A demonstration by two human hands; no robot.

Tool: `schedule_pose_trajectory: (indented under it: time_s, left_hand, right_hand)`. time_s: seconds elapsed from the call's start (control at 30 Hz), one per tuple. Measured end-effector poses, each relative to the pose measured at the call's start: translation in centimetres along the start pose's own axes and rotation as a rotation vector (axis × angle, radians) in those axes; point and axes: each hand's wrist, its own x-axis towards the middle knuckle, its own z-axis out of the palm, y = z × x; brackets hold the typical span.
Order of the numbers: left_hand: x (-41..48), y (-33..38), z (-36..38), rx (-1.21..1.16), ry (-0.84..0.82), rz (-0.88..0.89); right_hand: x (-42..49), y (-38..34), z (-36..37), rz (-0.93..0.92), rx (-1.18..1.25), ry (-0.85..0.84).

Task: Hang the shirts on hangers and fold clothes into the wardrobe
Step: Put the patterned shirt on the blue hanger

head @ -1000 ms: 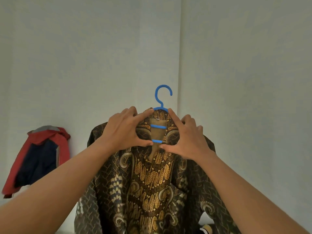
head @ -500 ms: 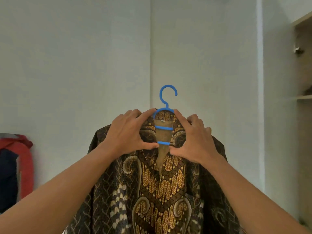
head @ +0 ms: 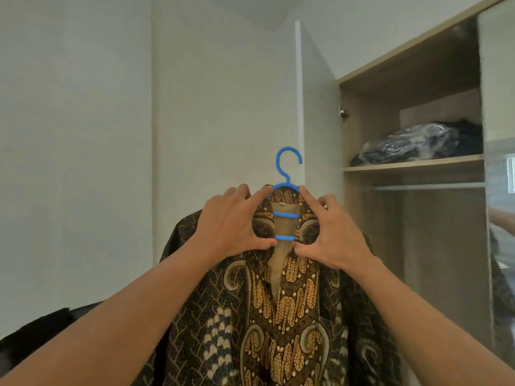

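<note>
Hanging at the centre of the frame, the shirt (head: 278,316) is carried on a blue hanger (head: 286,215), whose hook stands free above the collar (head: 306,228). The collar is pinched on either side: by the left hand (head: 227,221) between forefinger and thumb, and likewise by the right hand (head: 338,232). The cloth is judged soft, light and limp, likely to slide off the thin plastic if tilted. Hold is best taken at the hanger's neck, below the hook, so that the hook may be set on the rail (head: 429,186) in the wardrobe (head: 359,140) at the right.
</note>
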Motion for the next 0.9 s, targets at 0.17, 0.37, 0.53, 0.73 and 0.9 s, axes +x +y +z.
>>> schedule_pose_trajectory:
  time_s: [0.17,0.37,0.53,0.73,0.9]
  left_hand:
    - [5.2,7.0,3.3,-0.049,-0.005,0.053]
    - [11.7,15.9,9.1,-0.099,-0.022,0.101]
    - [17.1,20.8,14.6,-0.115,-0.013,0.082]
    - [20.6,21.9,20.3,-0.075,-0.027,0.034]
    - [22.5,22.7,23.6,-0.006,-0.045,0.020]
  right_hand:
    - [-1.1,7.9,-1.6,0.115,-0.022,0.001]
    - [-1.2,19.5,-1.9,0.202,-0.059,-0.031]
    - [1.2,28.1,-0.9,0.231,-0.100,-0.058]
    - [4.4,33.5,2.7,0.197,-0.059,-0.075]
    - [5.6,36.8,4.9,0.201,-0.010,-0.085]
